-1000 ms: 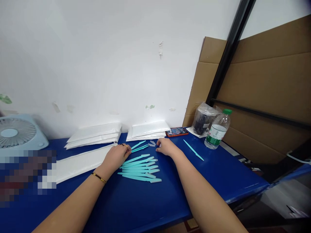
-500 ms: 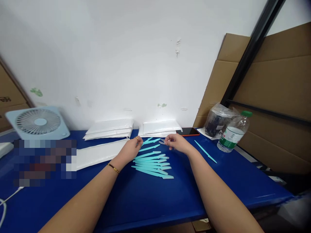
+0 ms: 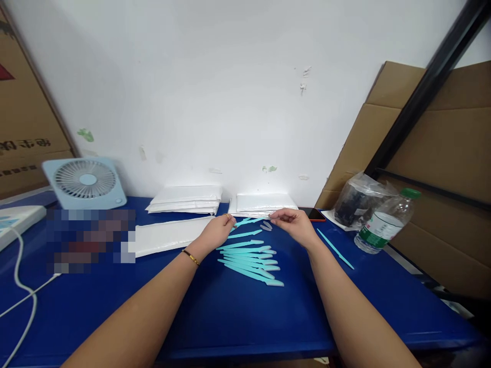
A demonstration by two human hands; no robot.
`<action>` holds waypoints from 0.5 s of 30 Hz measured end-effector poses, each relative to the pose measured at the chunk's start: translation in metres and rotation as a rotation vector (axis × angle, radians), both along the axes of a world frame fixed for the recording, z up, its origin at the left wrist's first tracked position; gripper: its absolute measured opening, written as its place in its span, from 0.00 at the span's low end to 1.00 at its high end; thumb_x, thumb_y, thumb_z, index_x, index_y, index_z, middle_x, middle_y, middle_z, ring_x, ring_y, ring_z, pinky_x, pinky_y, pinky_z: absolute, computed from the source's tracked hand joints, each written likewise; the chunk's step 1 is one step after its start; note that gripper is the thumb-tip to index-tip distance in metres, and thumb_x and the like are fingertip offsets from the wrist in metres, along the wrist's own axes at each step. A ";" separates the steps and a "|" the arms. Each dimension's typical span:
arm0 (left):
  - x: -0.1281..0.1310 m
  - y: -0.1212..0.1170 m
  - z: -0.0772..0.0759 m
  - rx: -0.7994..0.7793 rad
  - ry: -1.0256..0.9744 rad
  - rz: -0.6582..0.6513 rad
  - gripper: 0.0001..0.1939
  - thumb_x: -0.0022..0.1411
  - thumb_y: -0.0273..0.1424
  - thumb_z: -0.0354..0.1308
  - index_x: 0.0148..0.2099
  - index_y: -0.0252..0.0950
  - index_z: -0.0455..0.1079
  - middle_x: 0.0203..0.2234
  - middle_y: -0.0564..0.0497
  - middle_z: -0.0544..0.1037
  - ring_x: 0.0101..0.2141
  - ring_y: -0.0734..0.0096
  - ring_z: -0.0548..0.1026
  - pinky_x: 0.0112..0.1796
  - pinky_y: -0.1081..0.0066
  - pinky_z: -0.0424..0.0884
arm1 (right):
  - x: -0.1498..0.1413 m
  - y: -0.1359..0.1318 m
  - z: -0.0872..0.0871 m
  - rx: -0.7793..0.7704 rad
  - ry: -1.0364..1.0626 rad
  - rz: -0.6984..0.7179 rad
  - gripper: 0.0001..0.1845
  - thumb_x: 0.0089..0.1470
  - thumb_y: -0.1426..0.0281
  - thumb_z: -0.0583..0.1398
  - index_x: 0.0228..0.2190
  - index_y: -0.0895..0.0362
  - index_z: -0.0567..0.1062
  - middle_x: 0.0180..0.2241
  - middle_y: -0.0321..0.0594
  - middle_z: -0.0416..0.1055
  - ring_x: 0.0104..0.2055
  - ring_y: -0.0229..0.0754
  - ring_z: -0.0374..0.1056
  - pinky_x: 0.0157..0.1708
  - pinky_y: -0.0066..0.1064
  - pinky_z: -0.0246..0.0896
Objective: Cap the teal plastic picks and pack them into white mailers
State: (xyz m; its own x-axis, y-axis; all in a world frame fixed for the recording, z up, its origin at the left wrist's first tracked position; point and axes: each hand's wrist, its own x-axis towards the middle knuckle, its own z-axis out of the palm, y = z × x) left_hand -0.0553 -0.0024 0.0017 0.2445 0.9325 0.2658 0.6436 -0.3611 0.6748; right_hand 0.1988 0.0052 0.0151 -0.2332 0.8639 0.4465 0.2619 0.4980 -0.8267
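A row of several teal plastic sticks (image 3: 249, 259) with pale caps lies on the blue table (image 3: 230, 317). My left hand (image 3: 217, 232), with a ring and a gold bracelet, pinches the near end of another teal stick (image 3: 245, 222) just behind the row. My right hand (image 3: 294, 225) is curled in a pinch beside that stick's other end, close to two small clear caps (image 3: 266, 226); what its fingertips hold is too small to name. One loose teal stick (image 3: 334, 248) lies apart on the right.
Two stacks of white padded envelopes (image 3: 186, 199) (image 3: 263, 203) sit by the wall, one flat envelope (image 3: 169, 236) left of my hands. A small fan (image 3: 86, 181), a white cable (image 3: 23, 301), a phone (image 3: 316, 214), a bagged dark jar (image 3: 356, 204), a water bottle (image 3: 383, 222) and cardboard (image 3: 441, 168) surround the spot.
My head has turned left, so everything sits further right in view. My right hand lifted off the table and closed into a pinch; my left hand moved up to the stick behind the row.
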 end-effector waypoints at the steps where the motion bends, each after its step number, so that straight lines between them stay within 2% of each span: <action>1: -0.001 0.000 0.000 -0.006 0.005 0.001 0.19 0.61 0.41 0.39 0.29 0.36 0.65 0.24 0.52 0.71 0.28 0.69 0.68 0.30 0.71 0.61 | -0.001 0.000 0.000 0.027 -0.007 -0.007 0.11 0.44 0.65 0.63 0.31 0.58 0.77 0.33 0.43 0.75 0.37 0.43 0.70 0.39 0.36 0.65; 4: -0.002 0.001 0.000 -0.028 0.017 -0.013 0.20 0.61 0.41 0.39 0.29 0.36 0.67 0.25 0.51 0.72 0.28 0.68 0.69 0.31 0.71 0.61 | -0.002 0.000 0.000 0.073 -0.012 -0.001 0.10 0.45 0.65 0.63 0.31 0.57 0.77 0.33 0.43 0.75 0.37 0.43 0.71 0.39 0.36 0.66; 8: -0.001 0.000 0.001 -0.073 0.001 -0.049 0.21 0.60 0.42 0.40 0.28 0.35 0.66 0.28 0.50 0.74 0.30 0.67 0.70 0.31 0.71 0.62 | -0.006 0.000 -0.002 0.058 -0.016 0.076 0.08 0.44 0.67 0.63 0.29 0.57 0.77 0.33 0.42 0.76 0.36 0.43 0.71 0.37 0.35 0.66; 15: -0.001 -0.001 0.003 -0.201 -0.015 -0.044 0.21 0.58 0.46 0.42 0.28 0.35 0.65 0.23 0.51 0.71 0.25 0.70 0.67 0.26 0.72 0.59 | -0.003 -0.003 0.001 0.013 -0.001 0.146 0.06 0.43 0.69 0.65 0.27 0.57 0.77 0.31 0.41 0.76 0.36 0.43 0.72 0.37 0.34 0.67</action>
State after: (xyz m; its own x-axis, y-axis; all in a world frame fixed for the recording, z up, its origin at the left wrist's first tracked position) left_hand -0.0563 -0.0036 0.0046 0.2831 0.9558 0.0795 0.6196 -0.2455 0.7455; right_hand 0.1954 0.0024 0.0162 -0.3565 0.8148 0.4572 0.1862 0.5414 -0.8199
